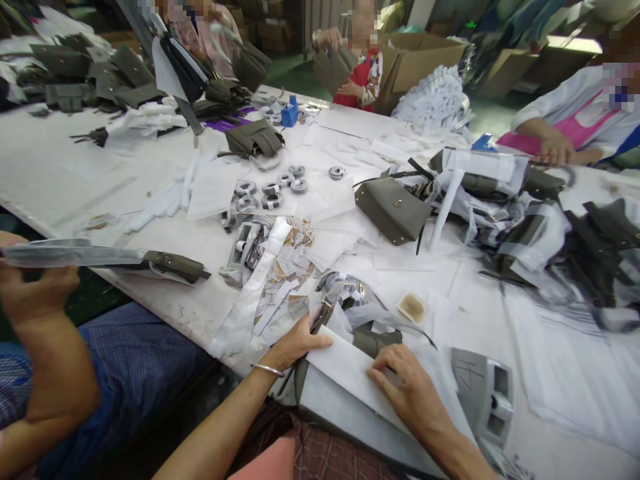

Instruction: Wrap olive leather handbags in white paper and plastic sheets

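The two hands are apart from each other, both at a white sheet [350, 377] that lies across a grey-green bag [300, 380] at the near edge of the tabletop [170, 293], in front of the person. The left hand [295, 343], with a silver bangle [267, 369] at its wrist, is clamped on the sheet's left end, thumb on top; its other fingers are mostly hidden. The right hand [405, 383] is bent over the sheet farther right, fingertips at its far edge; whether they pinch it or only rest on it, I cannot tell. The bag lies flat, with a pale covering along its near side and loose clear wrapping beyond the sheet.

Just beyond the hands is a grey coiled strap [345, 283] with metal fittings, and near it a small dish [413, 309] holding something amber. To the right of the right hand sits a grey tape dispenser [485, 393] with dark marks on its side. Left of the strap, paper scraps [287, 280] lie in a heap, with rolled straps [273, 199] beyond them.

A finished-looking bag [395, 208] with a closed flap lies farther back, beside a pile of partly wrapped bags [530, 233]. At the left, a co-worker's hand [37, 290] holds up a long wrapped piece [75, 253].
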### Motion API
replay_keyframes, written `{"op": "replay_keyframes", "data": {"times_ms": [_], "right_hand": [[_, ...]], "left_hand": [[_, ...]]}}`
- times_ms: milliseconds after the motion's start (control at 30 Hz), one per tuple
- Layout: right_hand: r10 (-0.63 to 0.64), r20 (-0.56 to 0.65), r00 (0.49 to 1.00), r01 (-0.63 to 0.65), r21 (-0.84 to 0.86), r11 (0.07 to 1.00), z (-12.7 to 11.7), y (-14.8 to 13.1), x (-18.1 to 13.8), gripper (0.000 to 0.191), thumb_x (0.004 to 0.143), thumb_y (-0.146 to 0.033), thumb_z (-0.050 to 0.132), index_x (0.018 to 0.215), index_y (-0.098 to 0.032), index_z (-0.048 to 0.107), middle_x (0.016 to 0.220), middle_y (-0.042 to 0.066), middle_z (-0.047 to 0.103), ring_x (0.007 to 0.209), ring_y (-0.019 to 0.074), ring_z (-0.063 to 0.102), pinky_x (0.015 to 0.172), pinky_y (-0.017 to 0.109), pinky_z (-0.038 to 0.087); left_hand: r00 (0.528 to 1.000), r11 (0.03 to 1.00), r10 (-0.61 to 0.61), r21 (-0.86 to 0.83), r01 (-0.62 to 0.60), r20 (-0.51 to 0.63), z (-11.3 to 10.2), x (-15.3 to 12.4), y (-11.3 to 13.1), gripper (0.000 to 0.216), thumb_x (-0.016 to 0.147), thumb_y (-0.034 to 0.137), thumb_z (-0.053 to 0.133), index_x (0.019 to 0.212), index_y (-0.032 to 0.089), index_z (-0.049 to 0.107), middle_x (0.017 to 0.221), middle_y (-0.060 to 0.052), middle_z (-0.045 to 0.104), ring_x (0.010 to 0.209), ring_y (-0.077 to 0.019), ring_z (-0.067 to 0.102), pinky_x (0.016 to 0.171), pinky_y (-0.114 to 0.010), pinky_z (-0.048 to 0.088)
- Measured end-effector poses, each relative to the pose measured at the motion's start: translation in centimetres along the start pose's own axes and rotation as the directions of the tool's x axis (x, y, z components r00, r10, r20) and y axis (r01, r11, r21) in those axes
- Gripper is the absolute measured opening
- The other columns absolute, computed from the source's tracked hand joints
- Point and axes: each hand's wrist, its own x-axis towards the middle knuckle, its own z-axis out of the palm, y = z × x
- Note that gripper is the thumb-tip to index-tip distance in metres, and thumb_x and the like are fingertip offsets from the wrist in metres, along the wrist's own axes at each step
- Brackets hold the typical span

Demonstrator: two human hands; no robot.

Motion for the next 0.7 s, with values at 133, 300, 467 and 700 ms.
{"op": "replay_keyframes", "data": {"times_ms": [133,300,467,700], "right_hand": [[0.18,-0.049,0.982,-0.177,0.06,0.982,0.0,-0.8,2.4,0.026,0.089,-0.045,0.056,0.103,-0.025,0.063,0.11,0.006,0.066,0.105,0.0255,0.06,0.091,0.04,0.046],[0.319,0.162,0.934,-0.334,0.073,0.94,0.5,-1.8,4.6,0.035,0.091,-0.054,0.047,0.1,-0.026,0.065,0.095,0.004,0.072,0.087,0.025,0.066,0.074,0.035,0.046],[0.447,0.01,0.894,-0.443,0.169,0.881,1.1,-0.9,4.7,0.042,0.09,-0.06,0.042,0.09,-0.024,0.064,0.087,0.005,0.073,0.082,0.0256,0.067,0.075,0.037,0.048],[0.449,0.056,0.892,-0.435,0.378,0.817,0.6,0.1,4.5,0.053,0.082,-0.061,0.057,0.114,-0.018,0.062,0.105,0.011,0.072,0.101,0.0294,0.066,0.092,0.044,0.048]], "left_hand": [[0.995,0.991,0.093,0.096,-0.096,0.037,0.8,-0.3,1.4,0.081,0.07,0.036,0.078,0.143,0.021,0.045,0.137,-0.007,0.054,0.132,-0.033,0.041,0.11,-0.04,0.033],[0.988,0.962,0.145,0.228,-0.152,0.05,1.7,-1.0,3.2,0.077,0.071,0.035,0.077,0.141,0.021,0.047,0.137,-0.007,0.054,0.131,-0.034,0.042,0.112,-0.041,0.029],[0.977,0.916,0.2,0.339,-0.215,0.079,2.0,-1.8,4.5,0.077,0.07,0.033,0.077,0.141,0.021,0.049,0.138,-0.007,0.052,0.129,-0.0337,0.044,0.114,-0.041,0.025],[0.981,0.932,0.16,0.312,-0.188,0.112,2.0,-1.8,4.8,0.078,0.068,0.032,0.077,0.141,0.02,0.049,0.132,-0.008,0.056,0.128,-0.0369,0.043,0.111,-0.046,0.031]]}}
